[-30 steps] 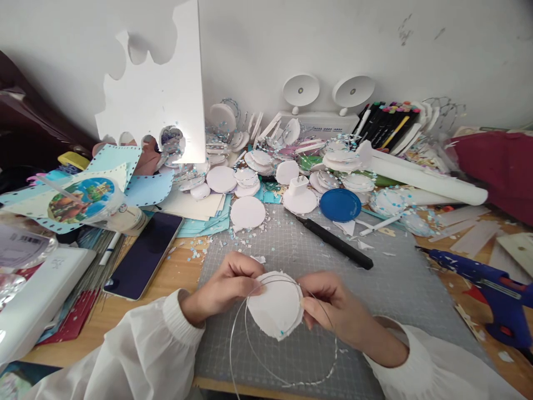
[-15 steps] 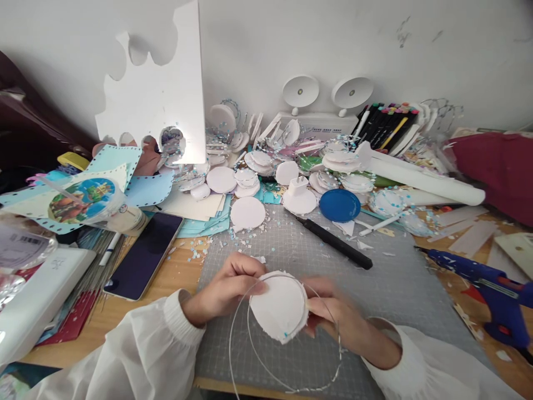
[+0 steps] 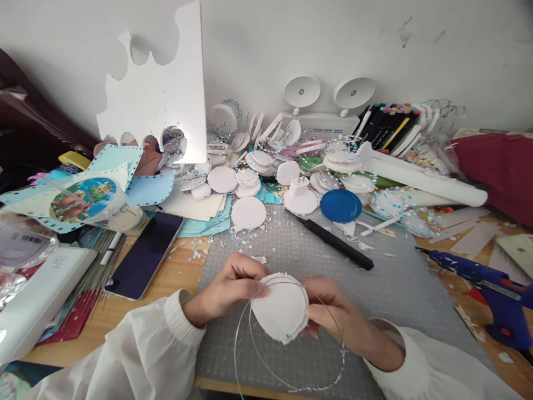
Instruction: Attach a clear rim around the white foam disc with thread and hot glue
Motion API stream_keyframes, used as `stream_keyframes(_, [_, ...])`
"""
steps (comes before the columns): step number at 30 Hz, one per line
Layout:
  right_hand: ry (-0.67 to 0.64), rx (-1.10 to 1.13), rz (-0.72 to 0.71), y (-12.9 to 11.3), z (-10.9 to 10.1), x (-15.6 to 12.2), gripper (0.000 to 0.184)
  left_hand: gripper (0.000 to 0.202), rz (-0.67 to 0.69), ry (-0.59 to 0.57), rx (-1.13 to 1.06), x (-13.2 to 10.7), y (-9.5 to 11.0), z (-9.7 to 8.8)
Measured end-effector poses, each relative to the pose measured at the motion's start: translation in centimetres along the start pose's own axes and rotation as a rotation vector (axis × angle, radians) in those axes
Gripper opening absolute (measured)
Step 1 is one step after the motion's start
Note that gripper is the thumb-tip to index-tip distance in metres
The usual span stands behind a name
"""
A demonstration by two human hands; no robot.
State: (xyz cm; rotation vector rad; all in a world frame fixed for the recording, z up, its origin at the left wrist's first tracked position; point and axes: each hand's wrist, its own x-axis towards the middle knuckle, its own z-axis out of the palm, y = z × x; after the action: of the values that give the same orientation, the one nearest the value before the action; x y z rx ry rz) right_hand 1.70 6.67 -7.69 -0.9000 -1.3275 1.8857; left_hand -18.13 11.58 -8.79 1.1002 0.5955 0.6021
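A white round foam disc (image 3: 280, 311) with rough edges is held between my two hands above the grey cutting mat (image 3: 225, 355). My left hand (image 3: 239, 286) pinches its upper left edge, thumb on top. My right hand (image 3: 333, 311) grips the right edge, its fingertips partly hidden behind the disc. A thin wire (image 3: 260, 358) loops across the disc's top and hangs in a wide curve below it, with small bits along its lower right part. A tiny blue piece sits at the disc's lower edge.
A black pen-shaped cutter (image 3: 337, 244) lies beyond my hands, near a blue round lid (image 3: 340, 205). White discs (image 3: 249, 213) and wire pile up behind. A phone (image 3: 145, 255) rests at left, a blue glue gun (image 3: 478, 283) at right. Paper scraps dot the mat.
The wire over the disc has dropped slightly lower across its top. My right hand has shifted a little at the disc's edge; both hands still hold it.
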Motion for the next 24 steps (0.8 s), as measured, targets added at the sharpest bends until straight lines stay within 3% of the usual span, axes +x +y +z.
stream_keyframes(9, [0.085,-0.166,-0.107,-0.8,0.5,0.1,0.028,0.034,0.03,0.0,0.006,0.0,0.0,-0.1])
stream_keyframes(14, [0.083,-0.109,-0.11,-0.6,0.3,0.1,0.033,0.034,0.02,0.051,-0.024,0.1,0.2,0.2])
stream_keyframes(19, [0.091,-0.005,-0.079,0.2,-0.2,0.0,0.024,0.034,0.019,0.079,-0.047,0.1,0.3,0.4])
stream_keyframes(24, [0.119,-0.059,-0.086,-0.1,-0.3,0.0,0.023,0.037,0.017,0.087,-0.038,0.1,0.3,0.3])
